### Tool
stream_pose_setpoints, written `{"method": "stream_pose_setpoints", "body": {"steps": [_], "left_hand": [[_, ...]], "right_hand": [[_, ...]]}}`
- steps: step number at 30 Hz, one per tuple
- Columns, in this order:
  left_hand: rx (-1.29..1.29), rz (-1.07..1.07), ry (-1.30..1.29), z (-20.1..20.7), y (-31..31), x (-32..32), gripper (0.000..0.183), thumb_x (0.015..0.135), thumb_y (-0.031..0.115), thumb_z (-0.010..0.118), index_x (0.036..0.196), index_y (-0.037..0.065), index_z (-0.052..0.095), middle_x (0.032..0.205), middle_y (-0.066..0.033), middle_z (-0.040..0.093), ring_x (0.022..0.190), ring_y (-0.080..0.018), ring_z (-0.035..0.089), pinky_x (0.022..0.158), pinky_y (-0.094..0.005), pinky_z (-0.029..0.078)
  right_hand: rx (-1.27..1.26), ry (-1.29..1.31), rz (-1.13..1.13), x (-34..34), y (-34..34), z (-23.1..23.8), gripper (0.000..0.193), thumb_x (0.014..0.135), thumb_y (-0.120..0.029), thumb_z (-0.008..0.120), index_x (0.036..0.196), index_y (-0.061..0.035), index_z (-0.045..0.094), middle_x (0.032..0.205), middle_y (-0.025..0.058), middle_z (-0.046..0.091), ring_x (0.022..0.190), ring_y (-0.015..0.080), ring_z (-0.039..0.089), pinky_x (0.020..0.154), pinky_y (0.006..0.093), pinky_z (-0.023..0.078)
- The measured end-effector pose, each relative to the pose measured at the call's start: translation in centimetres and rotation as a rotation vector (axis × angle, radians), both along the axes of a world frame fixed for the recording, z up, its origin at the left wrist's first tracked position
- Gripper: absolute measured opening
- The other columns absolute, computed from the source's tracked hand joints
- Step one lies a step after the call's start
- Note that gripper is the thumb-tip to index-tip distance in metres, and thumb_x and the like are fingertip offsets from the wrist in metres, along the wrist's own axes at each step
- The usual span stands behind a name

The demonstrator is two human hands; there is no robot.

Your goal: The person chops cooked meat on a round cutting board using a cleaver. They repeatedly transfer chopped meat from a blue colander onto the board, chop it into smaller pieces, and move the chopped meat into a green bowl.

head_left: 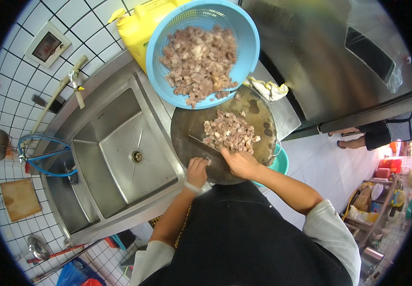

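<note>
A round, dark cutting board (187, 128) lies on the counter, with a pile of chopped meat (232, 131) on it. My right hand (240, 164) is closed round the handle of a kitchen knife (200, 141). Its blade, seen nearly edge-on, points left across the board beside the pile. At the board's near left edge, my left hand (197, 171) has its fingers curled in, with a small pale piece of meat (209, 162) at the fingertips. Just beyond the board stands a blue plastic colander (156, 62) holding a heap of more meat chunks.
Left of the board is a steel sink (120, 157). A yellow jug (134, 35) stands behind the colander, and a crumpled cloth (269, 89) lies at the board's far right. A green basin (281, 159) sits below its right edge. Another person's legs (356, 142) show at right.
</note>
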State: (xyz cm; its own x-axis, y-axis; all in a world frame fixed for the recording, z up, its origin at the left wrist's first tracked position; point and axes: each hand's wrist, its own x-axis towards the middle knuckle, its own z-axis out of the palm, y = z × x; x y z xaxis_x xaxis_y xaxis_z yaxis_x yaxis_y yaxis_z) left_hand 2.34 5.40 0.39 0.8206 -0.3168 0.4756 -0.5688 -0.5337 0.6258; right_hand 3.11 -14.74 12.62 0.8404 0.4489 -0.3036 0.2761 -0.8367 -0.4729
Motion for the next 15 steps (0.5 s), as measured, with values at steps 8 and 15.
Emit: {"method": "stream_pose_setpoints", "body": {"steps": [8,15], "left_hand": [[-0.004,-0.005,-0.009,-0.3,-0.3,-0.8,0.011,0.077,-0.002,0.058,0.087,0.001,0.062,0.091,-0.0154,0.059,0.090,-0.0352,0.055,0.081,-0.0418,0.046],[0.060,-0.026,-0.014,2.0,0.9,0.6,0.034,0.071,0.011,0.072,0.102,0.003,0.060,0.114,-0.0195,0.053,0.105,-0.0397,0.049,0.091,-0.0487,0.039]], "right_hand": [[0.055,0.052,-0.008,-4.0,-0.2,-0.3,0.031,0.078,-0.001,0.051,0.103,-0.0014,0.033,0.070,0.0237,0.062,0.067,0.0436,0.062,0.056,0.0515,0.049],[0.120,-0.039,-0.278,-1.2,-0.3,-0.8,0.028,0.083,-0.010,0.054,0.104,-0.0066,0.035,0.068,0.0246,0.060,0.067,0.0446,0.061,0.057,0.0526,0.048]]}}
